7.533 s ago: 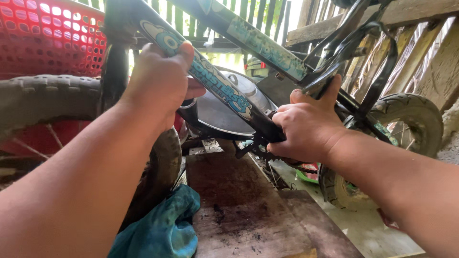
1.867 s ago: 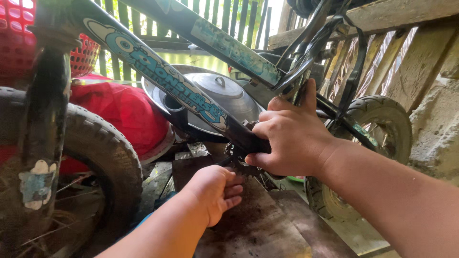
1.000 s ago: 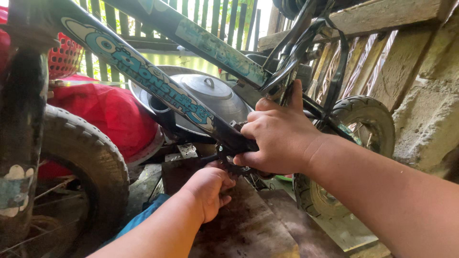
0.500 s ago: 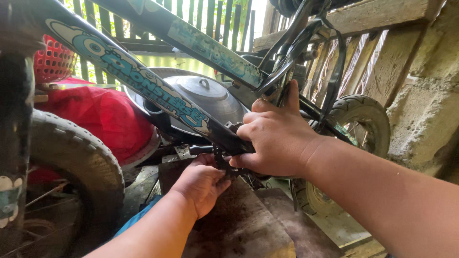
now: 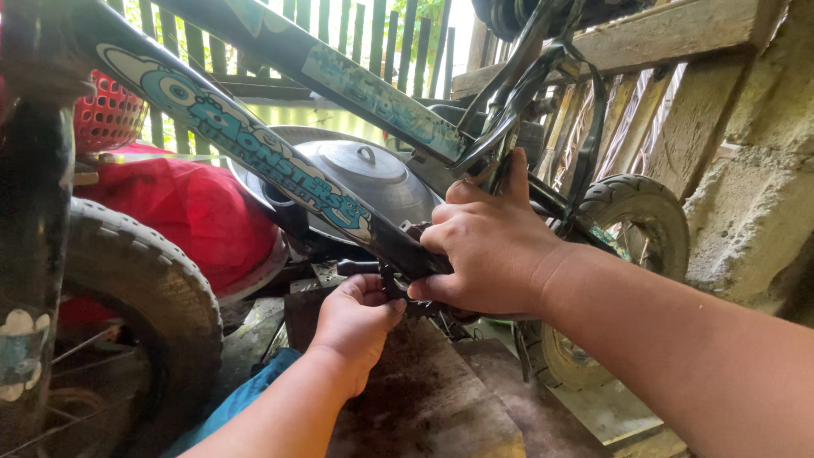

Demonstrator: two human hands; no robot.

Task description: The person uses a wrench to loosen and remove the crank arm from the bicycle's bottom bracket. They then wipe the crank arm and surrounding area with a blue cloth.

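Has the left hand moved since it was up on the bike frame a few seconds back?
Yes. The left hand has dropped off the frame tube and now sits below it, at the toothed chainring beside the right hand.

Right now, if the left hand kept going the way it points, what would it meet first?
The left hand points up and forward; it would likely meet the toothed chain wheel under the bike frame first, though depth is unclear.

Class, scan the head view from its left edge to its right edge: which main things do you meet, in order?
Front tyre → red cloth bundle → left hand → right hand → rear wheel → concrete block wall.
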